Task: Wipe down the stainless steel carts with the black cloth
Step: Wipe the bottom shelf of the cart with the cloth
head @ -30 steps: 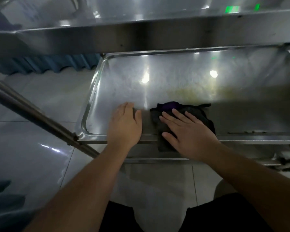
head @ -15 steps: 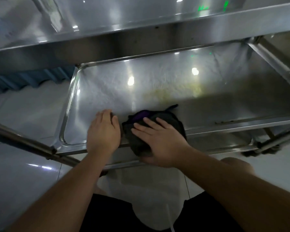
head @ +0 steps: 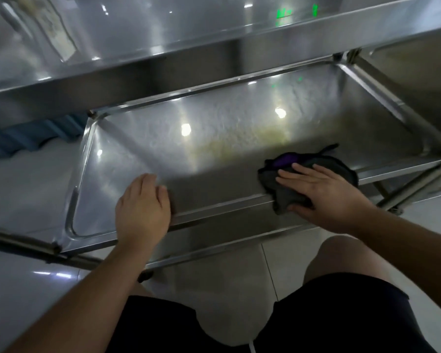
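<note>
The stainless steel cart's lower shelf (head: 138, 154) fills the middle of the head view, a shallow tray with a raised rim. A black cloth (head: 341, 169) with a purple patch lies draped over the front rim toward the right. My right hand (head: 326, 194) presses on it with straight fingers, the thumb at the cloth's lower edge. My left hand (head: 143, 207) rests on the front rim further left, holding nothing, well apart from the cloth. A yellowish smear (head: 239, 141) marks the shelf behind the cloth.
The cart's upper shelf (head: 214, 34) overhangs the far half of the tray. A second steel cart (head: 418, 72) stands close on the right, its legs meeting at the corner. Blue corrugated material (head: 23, 141) lies at far left on the glossy tiled floor.
My right hand has slid the cloth to the right along the front rim, away from my left hand, which stays on the rim. The view has tilted.
</note>
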Action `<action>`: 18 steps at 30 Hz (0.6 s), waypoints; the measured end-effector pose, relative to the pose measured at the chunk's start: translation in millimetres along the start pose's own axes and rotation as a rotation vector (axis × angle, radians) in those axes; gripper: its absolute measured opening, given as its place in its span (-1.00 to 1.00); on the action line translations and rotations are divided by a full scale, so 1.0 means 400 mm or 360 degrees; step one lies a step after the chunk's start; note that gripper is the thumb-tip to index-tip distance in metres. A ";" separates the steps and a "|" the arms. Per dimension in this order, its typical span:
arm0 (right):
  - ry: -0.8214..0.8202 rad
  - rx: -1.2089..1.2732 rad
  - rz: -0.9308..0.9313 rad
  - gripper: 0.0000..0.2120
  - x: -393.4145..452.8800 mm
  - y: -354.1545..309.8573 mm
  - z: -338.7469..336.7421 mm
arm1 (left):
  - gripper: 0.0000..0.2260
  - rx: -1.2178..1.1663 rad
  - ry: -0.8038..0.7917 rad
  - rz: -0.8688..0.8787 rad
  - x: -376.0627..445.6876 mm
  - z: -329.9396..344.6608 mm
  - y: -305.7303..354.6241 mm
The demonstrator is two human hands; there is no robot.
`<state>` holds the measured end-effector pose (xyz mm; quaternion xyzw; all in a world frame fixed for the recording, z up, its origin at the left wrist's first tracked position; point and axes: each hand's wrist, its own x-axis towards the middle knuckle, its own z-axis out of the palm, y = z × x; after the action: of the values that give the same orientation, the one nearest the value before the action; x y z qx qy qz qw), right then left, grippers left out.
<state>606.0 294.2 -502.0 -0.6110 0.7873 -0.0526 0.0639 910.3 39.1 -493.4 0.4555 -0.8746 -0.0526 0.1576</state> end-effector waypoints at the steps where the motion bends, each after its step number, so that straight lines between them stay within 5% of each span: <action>1: -0.0014 0.0001 0.0033 -0.32 -0.017 0.030 -0.008 | -0.57 -0.0030 -0.0027 0.0072 -0.008 0.006 0.032; 8: -0.0082 0.0021 0.0284 -0.32 -0.100 0.195 -0.042 | -0.44 -0.0086 -0.0279 0.0860 -0.090 0.105 0.341; 13: -0.0100 0.0043 0.0495 -0.28 -0.161 0.314 -0.064 | -0.31 0.0158 -0.0465 0.0954 -0.109 0.153 0.426; 18: -0.0098 0.0018 0.0633 -0.31 -0.186 0.362 -0.076 | -0.28 0.0230 -0.0358 0.0963 -0.119 0.174 0.426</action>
<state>480.9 402.1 -492.5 -0.4444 0.8898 -0.0248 0.1005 780.5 173.0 -529.8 0.1765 -0.9836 0.0087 0.0358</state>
